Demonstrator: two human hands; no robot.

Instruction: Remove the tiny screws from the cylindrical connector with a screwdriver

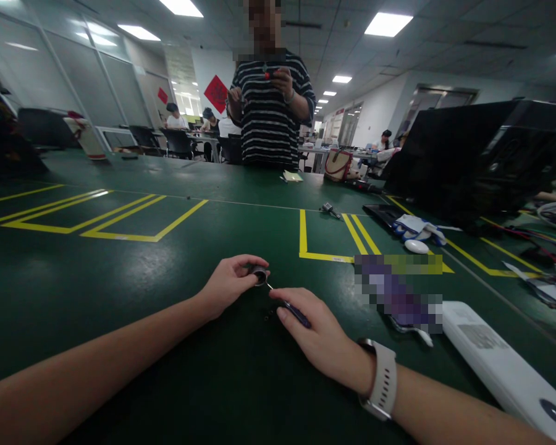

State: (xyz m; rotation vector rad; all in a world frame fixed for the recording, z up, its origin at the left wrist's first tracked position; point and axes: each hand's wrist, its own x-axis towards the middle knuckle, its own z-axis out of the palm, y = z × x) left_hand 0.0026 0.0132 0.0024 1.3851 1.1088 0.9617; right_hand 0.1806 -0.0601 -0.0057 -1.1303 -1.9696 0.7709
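My left hand is closed around a small round dark metal part, its hollow side facing me. In my right hand is a screwdriver with a dark purple handle, held between thumb and fingers. The thin metal shaft points up and left to the edge of the round part; whether its tip touches cannot be made out. A few tiny dark pieces lie on the green table just below the screwdriver. A watch with a pale band is on my right wrist.
Yellow tape outlines mark the green table. On the right lie a white elongated device, a blurred-out purple object, gloves and a white oval thing. A small metal part sits farther back. A person stands across the table.
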